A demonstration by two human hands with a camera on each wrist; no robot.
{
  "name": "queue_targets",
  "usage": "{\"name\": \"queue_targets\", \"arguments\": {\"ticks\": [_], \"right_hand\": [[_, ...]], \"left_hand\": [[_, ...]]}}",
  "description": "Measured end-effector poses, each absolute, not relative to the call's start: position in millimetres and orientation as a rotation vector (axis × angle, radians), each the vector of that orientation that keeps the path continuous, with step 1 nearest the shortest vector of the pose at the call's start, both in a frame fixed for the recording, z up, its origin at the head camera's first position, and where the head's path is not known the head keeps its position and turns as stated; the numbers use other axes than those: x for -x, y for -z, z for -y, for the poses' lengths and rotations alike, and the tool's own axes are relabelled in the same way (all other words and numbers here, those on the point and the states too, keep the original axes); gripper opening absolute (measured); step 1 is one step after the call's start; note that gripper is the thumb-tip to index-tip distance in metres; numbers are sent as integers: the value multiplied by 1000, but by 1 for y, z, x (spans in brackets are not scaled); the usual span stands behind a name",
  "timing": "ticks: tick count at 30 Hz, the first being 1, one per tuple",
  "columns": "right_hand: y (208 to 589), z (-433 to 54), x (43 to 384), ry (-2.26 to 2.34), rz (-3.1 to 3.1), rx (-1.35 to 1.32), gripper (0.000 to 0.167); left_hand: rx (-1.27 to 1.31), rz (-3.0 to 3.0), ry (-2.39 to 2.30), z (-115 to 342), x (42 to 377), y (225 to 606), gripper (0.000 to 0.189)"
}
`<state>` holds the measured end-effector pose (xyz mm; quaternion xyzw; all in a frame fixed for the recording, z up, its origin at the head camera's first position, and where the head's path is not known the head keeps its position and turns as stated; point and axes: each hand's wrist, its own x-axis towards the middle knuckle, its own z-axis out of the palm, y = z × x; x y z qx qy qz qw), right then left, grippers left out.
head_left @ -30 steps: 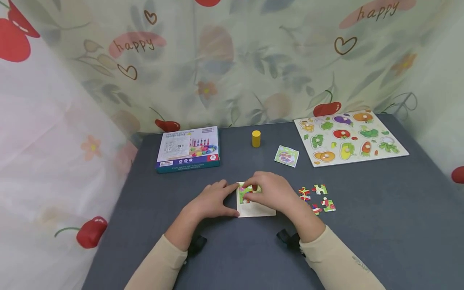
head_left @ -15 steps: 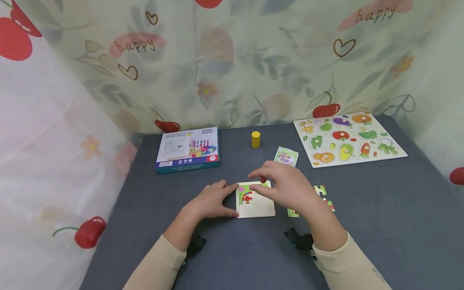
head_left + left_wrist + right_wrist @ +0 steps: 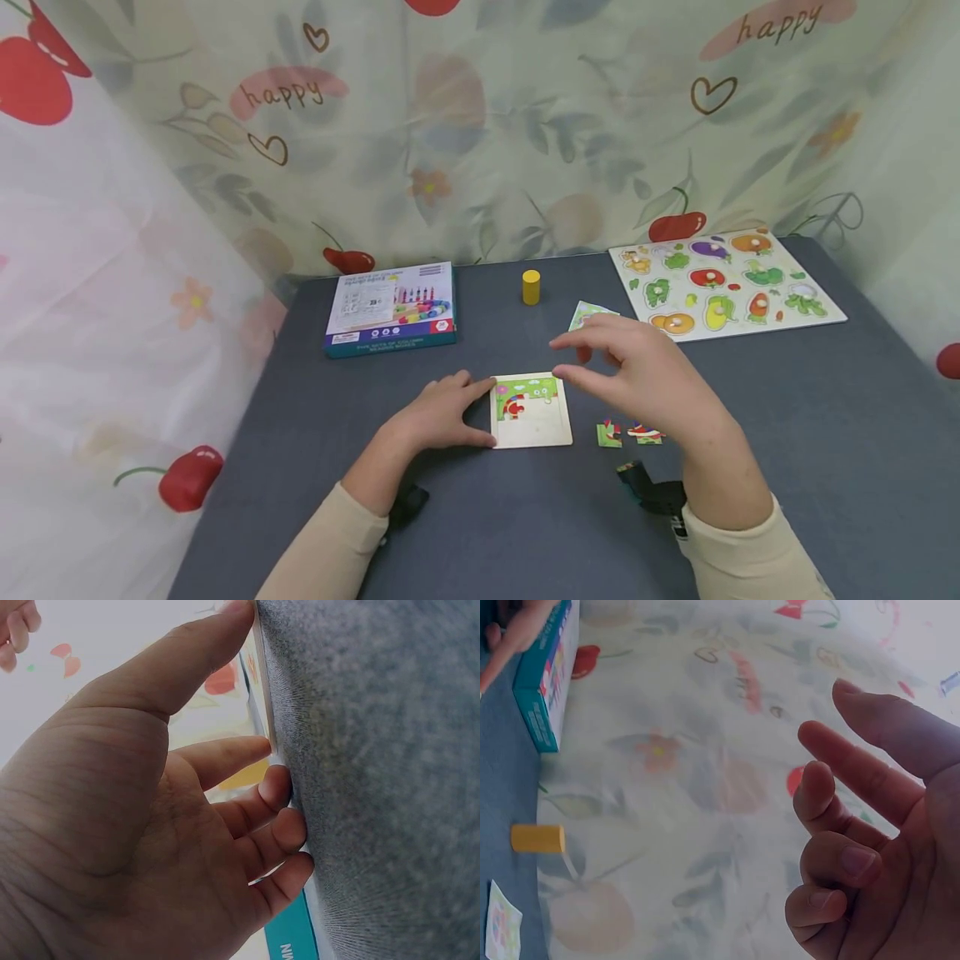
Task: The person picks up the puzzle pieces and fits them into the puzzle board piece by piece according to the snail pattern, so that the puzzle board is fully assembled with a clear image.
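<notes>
A small wooden jigsaw tray (image 3: pixel 534 429) lies mid-table in the head view, with joined picture pieces (image 3: pixel 517 400) along its top and left. My left hand (image 3: pixel 444 414) rests beside it, index fingertip touching the upper left corner and thumb touching the lower left. The left wrist view shows this hand (image 3: pixel 172 795) with the thumb and index finger extended to the tray's edge. Up and right of the tray hovers my right hand (image 3: pixel 645 379), thumb and index finger apart. Nothing lies between those fingers in the right wrist view, where the hand (image 3: pixel 877 840) is loosely curled.
Loose jigsaw pieces (image 3: pixel 610 434) lie right of the tray, partly hidden by the right hand. A picture card (image 3: pixel 588 312) is beyond that hand. Farther back are a boxed set (image 3: pixel 390 308), a yellow cylinder (image 3: pixel 531 287) and a vegetable peg board (image 3: pixel 690 327).
My right hand has lifted off the tray and moved right, over the loose pieces, uncovering the joined pieces. The left hand has stayed at the tray's left edge.
</notes>
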<state>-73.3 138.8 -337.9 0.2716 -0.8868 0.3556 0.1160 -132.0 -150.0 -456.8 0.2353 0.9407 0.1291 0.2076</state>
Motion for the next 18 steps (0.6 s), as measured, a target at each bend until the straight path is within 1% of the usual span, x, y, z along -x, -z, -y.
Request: {"name": "queue_targets", "arguments": {"ticks": [12,18], "right_hand": [[327,-180,75,-1052,2562,-721,31],[333,-208,80,-1158,2680,-579,34]], "left_hand": [[-656,-2598,-340,151,131,452,95],[-664,-2593,-327,151,131,455,95]]}}
